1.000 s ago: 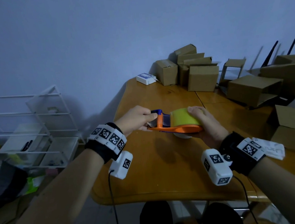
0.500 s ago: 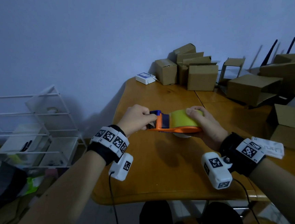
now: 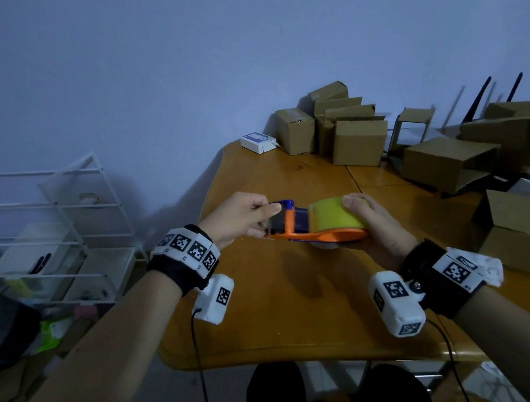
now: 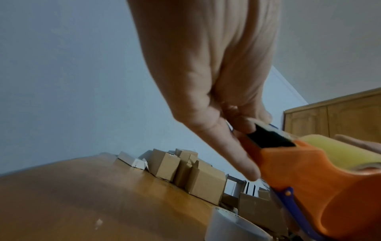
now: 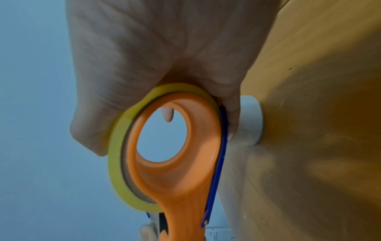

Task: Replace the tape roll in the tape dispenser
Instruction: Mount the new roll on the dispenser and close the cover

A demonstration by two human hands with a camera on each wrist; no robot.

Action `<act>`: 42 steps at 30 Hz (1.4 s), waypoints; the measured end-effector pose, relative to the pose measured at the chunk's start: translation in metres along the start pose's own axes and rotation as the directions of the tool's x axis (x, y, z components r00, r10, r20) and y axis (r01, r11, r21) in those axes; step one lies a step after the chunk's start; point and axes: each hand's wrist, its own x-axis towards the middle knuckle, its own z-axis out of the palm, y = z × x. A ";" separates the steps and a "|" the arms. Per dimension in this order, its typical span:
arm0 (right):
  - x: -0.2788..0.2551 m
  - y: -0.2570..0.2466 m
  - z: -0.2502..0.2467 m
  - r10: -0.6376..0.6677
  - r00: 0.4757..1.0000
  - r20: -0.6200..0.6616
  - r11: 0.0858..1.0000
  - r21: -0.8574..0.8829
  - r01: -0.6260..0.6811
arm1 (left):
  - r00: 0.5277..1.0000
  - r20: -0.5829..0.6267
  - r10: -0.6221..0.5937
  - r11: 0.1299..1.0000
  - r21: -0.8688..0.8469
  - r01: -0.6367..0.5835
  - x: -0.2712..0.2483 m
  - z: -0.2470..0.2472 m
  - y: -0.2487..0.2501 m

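Note:
An orange and blue tape dispenser (image 3: 321, 237) is held level just above the wooden table (image 3: 299, 310), with a yellow tape roll (image 3: 332, 215) seated on its ring. My left hand (image 3: 270, 218) pinches the dispenser's blue front end, thumb on top. My right hand (image 3: 371, 220) grips the roll, with the thumb on the yellow tape and the fingers under the ring. The left wrist view has the left fingers (image 4: 243, 159) against the black pad at the dispenser (image 4: 309, 176) front. From the right wrist, the orange ring (image 5: 175, 182) and yellow roll (image 5: 115, 163) sit in my palm.
A white empty tape core (image 3: 323, 244) lies on the table under the dispenser. Several cardboard boxes (image 3: 358, 141) crowd the back and right of the table, beside a small white device (image 3: 257, 142). A white wire rack (image 3: 52, 235) stands on the floor at left.
The dispenser stays at about the same spot above the table. My left thumb has shifted onto the top of the blue front end. The right hand's hold is the same.

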 end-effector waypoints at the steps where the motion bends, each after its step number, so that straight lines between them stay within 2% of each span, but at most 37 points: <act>1: 0.000 -0.001 0.000 -0.003 1.000 -0.001 1.000 0.005 0.003 | 1.000 -0.009 0.010 1.000 -0.014 -0.011 0.000 0.000 0.001; 7: 0.001 0.000 0.001 0.018 1.000 0.024 0.996 0.090 -0.020 | 0.998 -0.060 0.035 0.992 -0.118 -0.042 -0.003 0.000 0.008; 14: -0.004 0.001 -0.001 0.047 0.997 0.068 0.988 0.145 -0.056 | 0.995 0.097 -0.001 0.980 -0.200 0.021 -0.008 -0.001 0.003; 20: -0.003 -0.003 0.000 0.045 0.997 0.068 0.984 0.166 -0.056 | 0.986 0.167 -0.011 0.975 -0.217 0.048 -0.009 -0.004 0.004; 24: -0.003 -0.006 -0.001 0.041 0.998 0.050 0.980 0.190 -0.049 | 0.979 0.190 -0.071 0.923 -0.359 0.137 -0.008 -0.009 0.004; 30: 0.002 0.000 -0.003 0.031 1.000 -0.008 0.998 0.064 -0.030 | 0.939 0.299 -0.167 0.950 -0.207 0.235 -0.008 -0.003 0.013; 36: -0.001 -0.001 0.000 -0.004 1.000 -0.001 1.000 0.004 0.004 | 0.955 0.226 -0.190 0.977 -0.050 0.206 -0.002 0.009 0.014; 42: -0.003 -0.001 -0.001 -0.009 1.000 0.011 1.000 -0.012 0.009 | 0.954 0.238 -0.182 0.977 -0.065 0.202 -0.003 0.006 0.013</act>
